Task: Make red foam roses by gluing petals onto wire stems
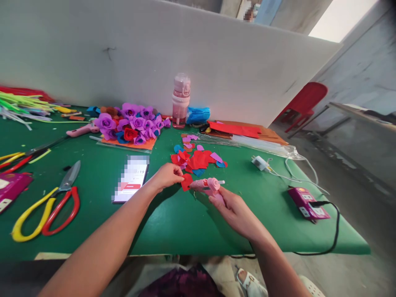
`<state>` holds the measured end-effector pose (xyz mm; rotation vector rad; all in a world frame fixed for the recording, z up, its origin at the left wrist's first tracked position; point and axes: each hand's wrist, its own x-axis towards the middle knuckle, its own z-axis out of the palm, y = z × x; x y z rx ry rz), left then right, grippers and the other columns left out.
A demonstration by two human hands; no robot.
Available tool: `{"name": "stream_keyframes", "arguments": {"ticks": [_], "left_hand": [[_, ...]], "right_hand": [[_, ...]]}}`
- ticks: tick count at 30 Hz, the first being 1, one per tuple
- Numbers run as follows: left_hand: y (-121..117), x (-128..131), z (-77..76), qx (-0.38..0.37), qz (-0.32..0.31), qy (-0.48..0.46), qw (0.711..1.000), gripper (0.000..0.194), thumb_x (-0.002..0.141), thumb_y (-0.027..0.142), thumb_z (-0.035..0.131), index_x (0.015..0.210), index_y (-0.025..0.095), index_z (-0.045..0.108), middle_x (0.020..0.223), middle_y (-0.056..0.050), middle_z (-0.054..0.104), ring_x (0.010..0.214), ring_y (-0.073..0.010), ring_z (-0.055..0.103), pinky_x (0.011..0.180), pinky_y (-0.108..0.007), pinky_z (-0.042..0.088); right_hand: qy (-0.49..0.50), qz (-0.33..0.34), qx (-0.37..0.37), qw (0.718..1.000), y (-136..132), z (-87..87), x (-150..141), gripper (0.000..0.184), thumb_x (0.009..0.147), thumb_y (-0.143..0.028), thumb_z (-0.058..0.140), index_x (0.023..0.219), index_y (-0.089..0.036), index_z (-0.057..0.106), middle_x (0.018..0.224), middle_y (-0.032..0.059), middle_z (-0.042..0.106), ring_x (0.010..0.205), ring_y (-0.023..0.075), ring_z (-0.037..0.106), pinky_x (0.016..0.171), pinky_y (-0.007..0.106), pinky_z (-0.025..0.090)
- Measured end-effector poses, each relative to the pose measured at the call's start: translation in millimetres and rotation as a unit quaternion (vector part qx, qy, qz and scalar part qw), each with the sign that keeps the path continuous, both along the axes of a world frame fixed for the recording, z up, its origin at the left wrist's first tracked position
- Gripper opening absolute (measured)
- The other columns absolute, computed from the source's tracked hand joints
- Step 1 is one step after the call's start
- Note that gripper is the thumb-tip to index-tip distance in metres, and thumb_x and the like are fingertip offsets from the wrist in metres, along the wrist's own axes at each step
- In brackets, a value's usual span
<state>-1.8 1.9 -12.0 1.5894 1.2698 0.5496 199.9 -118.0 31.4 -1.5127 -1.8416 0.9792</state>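
My left hand (170,176) pinches a small red paper petal (186,182) near the middle of the green table. In my right hand (232,206) is a pink glue gun (208,185), its nozzle pointing left and close to the petal. Whether the nozzle touches the petal I cannot tell. A white glue stick pokes out of the gun's back end. Just beyond both hands lies a loose pile of cut petals (199,160) in red, purple, blue and brown.
Left of my arm lie a phone (131,179) and large scissors (62,198). Finished paper flowers (133,123) are heaped behind the phone. A pink bottle (181,101) stands by the partition. A charger (261,163) and a purple power strip (309,204) with cables sit at right.
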Motion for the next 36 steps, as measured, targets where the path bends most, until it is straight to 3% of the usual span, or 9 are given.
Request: {"name": "stream_keyframes", "arguments": {"ticks": [4,36], "left_hand": [[0.6,-0.6,-1.5,-0.006,0.001,-0.003,1.000,0.006,0.057,0.020,0.062,0.054,0.015,0.059,0.049,0.003,0.052,0.047,-0.0085,0.040,0.047,-0.021,0.026],[3.5,-1.1,-3.8,-0.002,-0.019,0.036,0.999,0.009,0.059,0.023,0.062,0.059,0.015,0.057,0.055,0.003,0.055,0.054,-0.0097,0.044,0.051,-0.022,0.030]], "right_hand": [[-0.005,-0.006,-0.001,1.000,0.0,-0.3,0.0,0.030,0.090,-0.037,0.044,0.108,-0.019,0.061,0.095,0.0049,0.067,0.081,0.0193,0.059,0.073,0.026,0.043],[-0.074,-0.023,-0.006,0.997,1.5,2.6,-0.8,0.031,0.091,-0.037,0.040,0.103,-0.017,0.060,0.089,0.0079,0.068,0.076,0.0201,0.060,0.071,0.029,0.044]]}}
